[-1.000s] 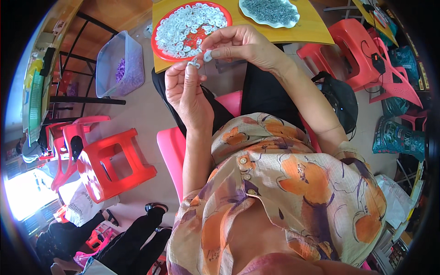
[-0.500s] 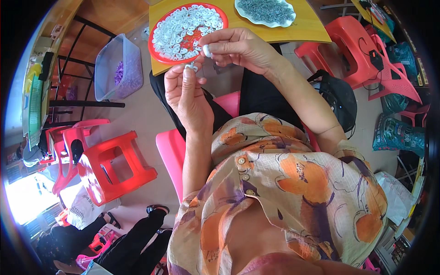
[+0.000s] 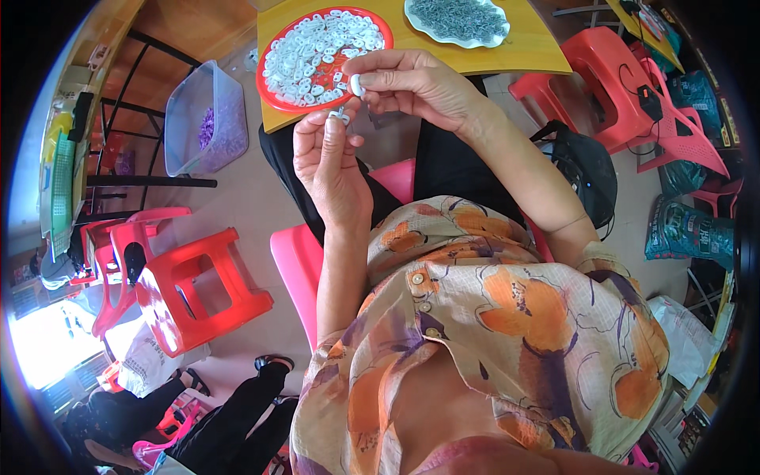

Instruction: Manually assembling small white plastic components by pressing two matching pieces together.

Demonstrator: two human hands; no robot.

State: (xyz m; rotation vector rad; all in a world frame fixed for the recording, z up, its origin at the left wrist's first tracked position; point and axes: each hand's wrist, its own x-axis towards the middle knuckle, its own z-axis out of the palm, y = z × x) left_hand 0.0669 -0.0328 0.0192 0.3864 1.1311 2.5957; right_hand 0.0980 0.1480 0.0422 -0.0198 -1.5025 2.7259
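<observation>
Left hand: thumb and fingers pinch a small white piece; detail at its top too small to tell.
Right hand: pinches a second white piece, near the first, apart.
Handling: my judgement, grip edges lightly, left steady, right adjusting.
Red tray: more such pieces, just beyond.
Wavy dish: grey slivers, farther right.

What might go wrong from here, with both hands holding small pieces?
Dropping: the left hand pinches one small white piece and the right hand a second white piece near the yellow table's near edge, so a slip might send one to the floor.
Spilling: the red tray of loose white pieces sits close to the table's left edge; a bump could scatter some.
</observation>
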